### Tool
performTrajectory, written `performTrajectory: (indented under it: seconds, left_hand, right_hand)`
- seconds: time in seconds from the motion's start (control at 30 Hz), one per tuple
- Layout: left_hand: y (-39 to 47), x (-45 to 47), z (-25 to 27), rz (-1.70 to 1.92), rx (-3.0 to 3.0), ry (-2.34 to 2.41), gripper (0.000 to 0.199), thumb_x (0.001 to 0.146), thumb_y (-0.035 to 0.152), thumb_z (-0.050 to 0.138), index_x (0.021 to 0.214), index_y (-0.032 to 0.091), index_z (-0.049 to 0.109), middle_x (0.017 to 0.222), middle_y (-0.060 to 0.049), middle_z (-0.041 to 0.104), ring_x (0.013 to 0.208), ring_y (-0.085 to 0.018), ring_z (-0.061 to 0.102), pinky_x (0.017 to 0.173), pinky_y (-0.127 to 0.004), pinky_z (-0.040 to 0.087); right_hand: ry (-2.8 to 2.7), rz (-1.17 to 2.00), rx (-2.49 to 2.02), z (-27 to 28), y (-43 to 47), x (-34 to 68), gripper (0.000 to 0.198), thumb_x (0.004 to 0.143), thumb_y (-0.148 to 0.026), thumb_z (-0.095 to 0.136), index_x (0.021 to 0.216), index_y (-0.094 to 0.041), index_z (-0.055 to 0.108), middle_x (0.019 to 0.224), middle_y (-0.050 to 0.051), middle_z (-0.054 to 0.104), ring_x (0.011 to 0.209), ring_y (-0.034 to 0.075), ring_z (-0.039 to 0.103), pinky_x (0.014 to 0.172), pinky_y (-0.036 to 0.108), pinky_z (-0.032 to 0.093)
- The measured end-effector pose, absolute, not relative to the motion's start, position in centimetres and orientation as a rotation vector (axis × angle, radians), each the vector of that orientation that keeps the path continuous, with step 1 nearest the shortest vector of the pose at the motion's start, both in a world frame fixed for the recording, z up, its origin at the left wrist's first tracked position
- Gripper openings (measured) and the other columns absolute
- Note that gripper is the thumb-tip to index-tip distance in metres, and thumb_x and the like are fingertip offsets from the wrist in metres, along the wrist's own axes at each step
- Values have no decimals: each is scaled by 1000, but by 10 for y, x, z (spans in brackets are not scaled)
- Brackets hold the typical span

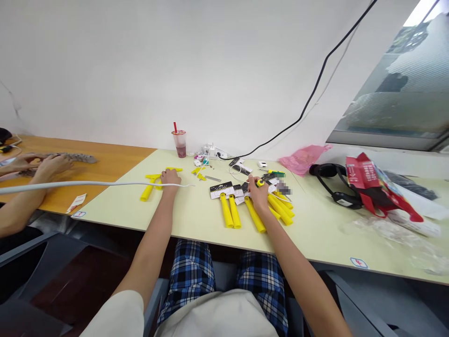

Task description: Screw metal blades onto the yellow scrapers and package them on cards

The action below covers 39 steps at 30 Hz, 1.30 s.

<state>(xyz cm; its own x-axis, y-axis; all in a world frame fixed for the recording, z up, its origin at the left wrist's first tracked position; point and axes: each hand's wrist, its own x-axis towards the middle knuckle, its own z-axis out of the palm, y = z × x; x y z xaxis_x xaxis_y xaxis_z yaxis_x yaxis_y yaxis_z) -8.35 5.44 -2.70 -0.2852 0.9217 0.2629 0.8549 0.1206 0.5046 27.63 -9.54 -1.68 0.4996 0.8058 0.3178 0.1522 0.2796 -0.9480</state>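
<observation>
My left hand [170,179] is on the left of the table, its fingers curled down over yellow T-shaped plastic pieces [146,192] that lie together there. What sits under the fingertips is partly hidden. My right hand [257,194] is closed around a small tool with a yellow-and-black end [260,183], among several yellow tubular handles [226,213] with black-and-white cards [221,189] at their tops. Between the hands, nearer the wall, are a small yellow piece [199,174] and a flat grey metal strip [213,178].
A drink cup [180,144] with a red straw stands by the wall near a power strip [210,150]. Headphones [335,185], a red bag [379,185] and pink plastic [303,159] lie right. A white cable [87,185] crosses the left foreground. Another person's hands [52,166] work at far left.
</observation>
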Motion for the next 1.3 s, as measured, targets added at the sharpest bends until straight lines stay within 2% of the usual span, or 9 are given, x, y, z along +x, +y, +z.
performTrajectory:
  seconds: [0.2,0.37,0.5,0.6,0.7,0.83,0.97,1.23,1.3]
  left_hand:
    - [55,-83,-19,1028,1722,2122,38,87,8,67,123,19,73,132,-24,69,136,-45,56,114,-57,43]
    - [55,-76,-12,1282,1614,1855,37,90,8,65,125,18,70,133,-20,70,137,-39,58,117,-52,43]
    - [59,-57,-7,1434,1437,1545,37,97,15,62,134,18,65,129,-16,73,124,-30,69,110,-44,52]
    - [57,-37,-9,1406,1286,1286,40,101,18,61,140,14,59,121,-16,75,110,-26,76,101,-42,60]
    - [49,-18,-13,1303,1193,1043,37,98,18,68,133,10,62,114,-17,77,103,-25,79,102,-45,62]
    - [30,3,-18,1158,1131,759,31,93,16,75,124,11,68,116,-17,78,110,-27,78,113,-50,59]
    - [12,22,-19,941,1000,453,35,89,11,78,123,10,70,121,-18,78,125,-31,74,126,-53,50]
    - [-12,43,-15,919,926,372,49,88,7,76,132,21,61,130,-13,78,128,-29,75,127,-52,46]
    - [-16,46,-13,967,917,337,49,89,6,74,132,23,59,131,-11,78,127,-25,76,128,-50,46]
  right_hand:
    - [-975,552,-1222,-14,-96,276,53,92,-72,73,74,-23,66,58,-2,56,58,16,50,60,32,42]
    - [-975,551,-1208,-13,-97,276,52,91,-71,76,73,-23,65,61,-1,58,58,15,50,61,32,43]
    - [-963,571,-1212,-11,-98,275,51,91,-70,76,73,-23,64,58,-2,56,56,15,50,59,31,43]
    - [-975,569,-1214,-9,-99,274,51,92,-69,74,74,-23,65,57,-2,55,56,15,50,58,30,44]
    - [-981,572,-1222,-8,-100,273,50,92,-69,75,75,-23,65,55,-2,54,55,15,49,56,30,43]
    - [-971,653,-1184,-9,-100,272,50,90,-71,77,77,-23,66,54,-4,53,50,13,47,50,28,40]
    - [-1038,771,-1148,-7,-103,269,54,88,-74,77,85,-20,73,65,0,66,44,11,46,44,28,38]
    - [-1230,990,-1116,6,-116,260,63,87,-81,73,91,-18,80,83,11,83,38,9,36,42,32,37]
    - [-1318,1033,-1124,7,-119,258,63,88,-80,72,92,-18,82,73,8,79,37,9,37,43,31,36]
